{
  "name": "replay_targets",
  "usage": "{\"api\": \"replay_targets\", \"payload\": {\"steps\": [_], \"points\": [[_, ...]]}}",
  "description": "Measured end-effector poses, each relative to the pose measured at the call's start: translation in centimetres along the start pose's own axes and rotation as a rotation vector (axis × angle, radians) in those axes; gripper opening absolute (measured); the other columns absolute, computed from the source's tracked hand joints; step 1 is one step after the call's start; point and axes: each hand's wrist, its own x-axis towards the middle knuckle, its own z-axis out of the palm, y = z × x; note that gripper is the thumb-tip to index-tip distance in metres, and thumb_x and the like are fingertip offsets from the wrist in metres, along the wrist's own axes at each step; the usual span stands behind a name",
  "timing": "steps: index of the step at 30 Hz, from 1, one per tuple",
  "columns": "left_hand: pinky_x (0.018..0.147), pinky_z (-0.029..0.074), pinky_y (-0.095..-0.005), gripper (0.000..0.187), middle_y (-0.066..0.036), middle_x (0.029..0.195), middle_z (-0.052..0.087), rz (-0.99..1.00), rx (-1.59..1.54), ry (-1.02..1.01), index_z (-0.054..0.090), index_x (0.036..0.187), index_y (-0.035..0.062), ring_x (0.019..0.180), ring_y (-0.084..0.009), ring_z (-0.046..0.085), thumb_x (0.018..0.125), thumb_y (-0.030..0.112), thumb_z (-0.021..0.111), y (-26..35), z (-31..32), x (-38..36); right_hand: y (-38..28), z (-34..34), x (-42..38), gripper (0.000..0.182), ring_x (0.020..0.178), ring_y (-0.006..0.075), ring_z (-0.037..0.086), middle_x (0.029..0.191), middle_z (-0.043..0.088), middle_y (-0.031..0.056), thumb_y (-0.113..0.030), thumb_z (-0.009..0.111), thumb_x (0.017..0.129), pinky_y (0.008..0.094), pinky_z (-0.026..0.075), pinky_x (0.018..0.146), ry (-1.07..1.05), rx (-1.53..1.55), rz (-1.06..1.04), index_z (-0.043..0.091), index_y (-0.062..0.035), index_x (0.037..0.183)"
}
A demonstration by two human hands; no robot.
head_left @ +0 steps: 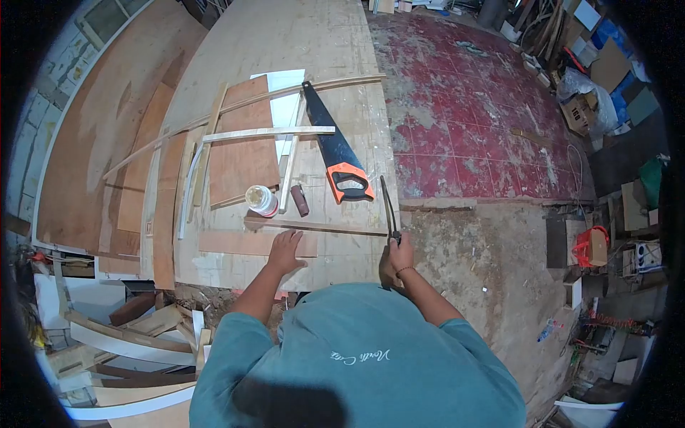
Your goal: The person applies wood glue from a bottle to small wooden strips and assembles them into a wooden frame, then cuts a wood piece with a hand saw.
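My left hand [287,251] lies with fingers spread on a flat wooden board [228,242] at the table's near edge. Just beyond its fingertips runs a thin wooden strip [321,226]. My right hand [402,252] is closed around the near end of a slim dark hand tool [387,200] that has a long narrow body pointing away from me. The tool crosses the strip's right end at the table's right edge; its exact kind is unclear. A handsaw [332,139] with an orange and black handle lies beyond the strip.
A white jar [261,200] and a small reddish-brown block [300,200] stand near the strip. Several wooden battens [264,133] cross over a brown panel [242,153] and a white sheet [284,107]. Red tiled floor [471,121] lies right of the table; wood offcuts [135,332] are piled lower left.
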Motion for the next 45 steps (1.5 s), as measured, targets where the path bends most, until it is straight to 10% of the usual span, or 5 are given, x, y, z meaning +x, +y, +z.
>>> {"api": "replay_targets", "payload": {"steps": [9, 14, 19, 45], "points": [[0.098, 0.037, -0.0431, 0.056, -0.015, 0.119, 0.053, 0.229, -0.038, 0.247, 0.054, 0.121, 0.0060, 0.114, -0.0323, 0.048, 0.070, 0.024, 0.069, 3.5, 0.3, 5.2, 3.3, 1.8, 0.7, 0.017, 0.063, 0.0221, 0.060, 0.068, 0.057, 0.0110, -0.016, 0.045, 0.092, 0.0348, 0.048, 0.060, -0.126, 0.257, 0.201, 0.054, -0.0019, 0.094], [0.088, 0.042, -0.0418, 0.043, -0.010, 0.102, 0.058, 0.238, -0.038, -0.032, 0.061, 0.110, 0.0092, 0.102, -0.0295, 0.053, 0.070, 0.023, 0.068, 8.0, 0.0, 8.9, 1.6, -1.5, -1.6, 0.022, 0.059, 0.0178, 0.059, 0.068, 0.058, 0.0104, -0.009, 0.042, 0.091, 0.0348, 0.049, 0.056, -0.067, 0.275, 0.159, 0.051, -0.0032, 0.111], [0.083, 0.044, -0.0409, 0.034, -0.011, 0.094, 0.059, 0.317, -0.155, -0.060, 0.065, 0.104, 0.0087, 0.095, -0.0298, 0.055, 0.072, 0.021, 0.066, 12.6, 1.6, 11.1, 1.9, -5.8, -3.7, 0.044, 0.089, 0.0447, 0.059, 0.093, 0.061, 0.0285, -0.012, 0.050, 0.084, 0.0459, 0.047, 0.076, -0.060, 0.085, 0.145, 0.041, -0.0095, 0.127], [0.073, 0.046, -0.0384, 0.021, -0.009, 0.079, 0.063, 0.279, -0.490, 0.098, 0.072, 0.086, 0.0107, 0.079, -0.0277, 0.059, 0.068, 0.022, 0.071, 20.5, 7.4, 16.0, -1.5, -6.2, -6.3, 0.056, 0.078, 0.0448, 0.060, 0.085, 0.061, 0.0289, -0.011, 0.047, 0.085, 0.0505, 0.047, 0.071, -0.248, -0.102, 0.089, 0.029, -0.0094, 0.138]]}}
